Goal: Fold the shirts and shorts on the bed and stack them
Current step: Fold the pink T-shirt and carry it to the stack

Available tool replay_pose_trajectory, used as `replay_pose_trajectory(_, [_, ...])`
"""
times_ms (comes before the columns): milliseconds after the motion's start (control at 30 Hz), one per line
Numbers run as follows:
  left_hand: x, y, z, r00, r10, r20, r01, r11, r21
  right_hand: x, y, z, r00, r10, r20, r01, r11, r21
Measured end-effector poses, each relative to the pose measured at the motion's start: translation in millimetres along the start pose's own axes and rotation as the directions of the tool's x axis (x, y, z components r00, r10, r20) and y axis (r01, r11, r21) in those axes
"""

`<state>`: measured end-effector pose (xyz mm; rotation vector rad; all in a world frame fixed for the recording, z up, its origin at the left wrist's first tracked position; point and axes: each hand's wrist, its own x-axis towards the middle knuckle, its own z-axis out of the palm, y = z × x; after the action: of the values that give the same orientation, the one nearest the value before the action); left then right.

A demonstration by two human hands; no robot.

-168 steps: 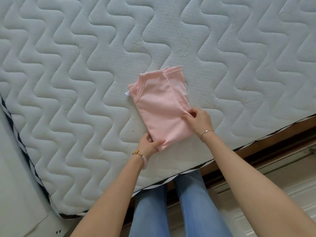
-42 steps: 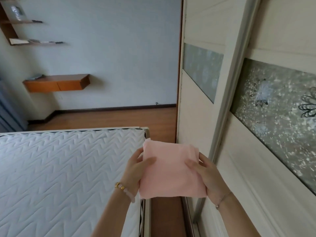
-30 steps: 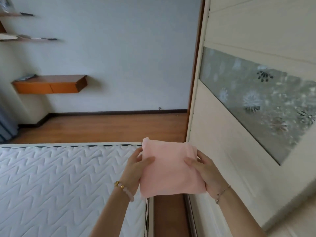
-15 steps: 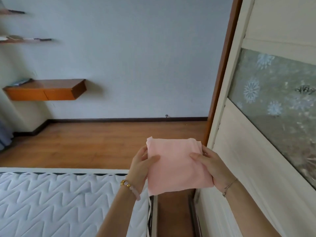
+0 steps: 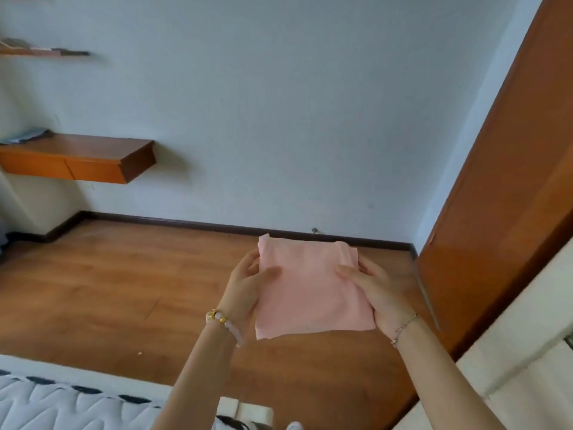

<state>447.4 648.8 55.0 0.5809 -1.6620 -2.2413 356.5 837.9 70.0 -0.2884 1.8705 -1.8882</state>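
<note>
While held over wood floor [image 5: 124, 290], folded pink shirt [image 5: 307, 290] pinched by left grip [image 5: 245, 287], right grip [image 5: 381, 293].

Lower middle of the frame: by the left hand [image 5: 245, 287], a bracelet of gold and pale pink beads [image 5: 224, 324]; by the right hand [image 5: 378, 293], a thin chain bracelet [image 5: 403, 328]; forearms [image 5: 201, 377] bare.

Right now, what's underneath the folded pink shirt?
The pink shirt is held in the air over the wooden floor. The left hand and right hand pinch its sides, thumbs on top; the fingers beneath are mostly covered.
</note>
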Motion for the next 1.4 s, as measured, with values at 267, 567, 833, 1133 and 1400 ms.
replay_pose_trajectory(267, [170.4,34.6,-34.6,0.997,0.034,-0.07,-0.036,0.999,-0.026,189.4,-33.5,43.6,0.995,0.032,0.095,-0.033,0.999,0.015])
replay_pose_trajectory(567, [289.9,69.5,-101.6,0.961,0.045,-0.272,-0.05,0.999,-0.01,358.9,-52.3,125.4,0.95,0.065,0.304,-0.039,0.995,-0.092])
replay_pose_trajectory(833, [386.8,97.1,-177.4,0.859,0.062,-0.508,-0.102,0.994,-0.05,498.3,-64.4,226.9,0.844,0.071,0.532,0.014,0.988,-0.154])
replay_pose_trajectory(1133, [410.1,147.7,-305.7,0.617,0.116,-0.779,-0.213,0.977,-0.022,587.5,-74.9,411.8,0.571,0.089,0.816,0.127,0.972,-0.195])
replay_pose_trajectory(1400, [386.7,172.1,-478.1,0.418,0.141,-0.897,-0.264,0.964,0.029,595.0,-49.0,629.8,0.321,0.123,0.939,0.18,0.965,-0.188])
